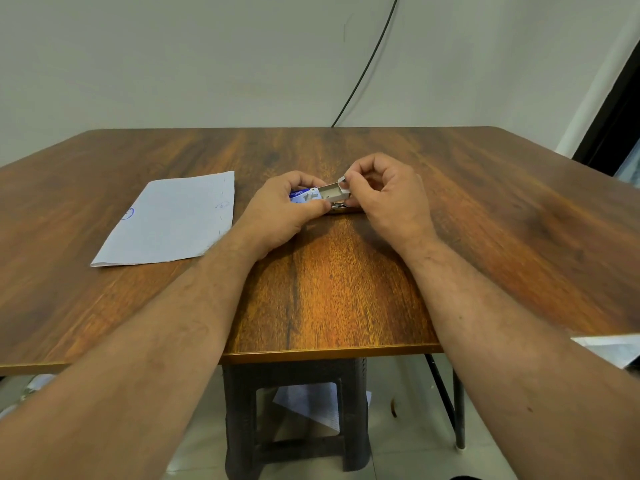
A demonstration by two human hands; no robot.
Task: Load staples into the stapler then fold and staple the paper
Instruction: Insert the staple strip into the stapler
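A small staple box with a blue and white sleeve is pinched in my left hand at the table's middle. Its grey inner tray is slid out to the right, and the fingertips of my right hand grip the tray's end flap. I cannot tell whether staples lie in the tray. Under the tray, on the table, part of a metallic stapler shows between my hands; most of it is hidden. A white sheet of paper with blue marks lies flat to the left.
The brown wooden table reaches to a pale wall, where a black cable hangs. Below the front edge stands a dark plastic stool, with papers on the floor beneath it. A black table leg is at the right.
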